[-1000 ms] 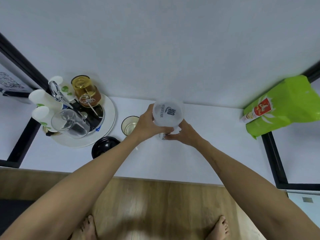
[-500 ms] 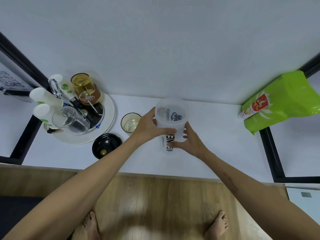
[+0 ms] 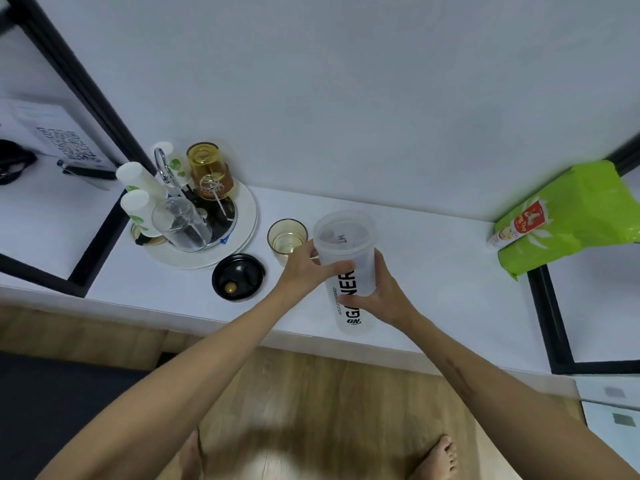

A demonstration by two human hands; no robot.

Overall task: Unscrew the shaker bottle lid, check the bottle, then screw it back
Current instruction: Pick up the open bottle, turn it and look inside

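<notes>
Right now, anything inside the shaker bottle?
The shaker bottle, held by the left hand and right hand, is open-topped and looks empty through its translucent wall. The fingers cover part of the wall, so the bottom isn't fully visible.

One translucent shaker bottle and one black lid are on view, along with two hands and two bare feet. There are three white paper cups, three glasses, one round tray and one green bag.

A white counter carries a round tray, black lid, glass and green bag.
</notes>
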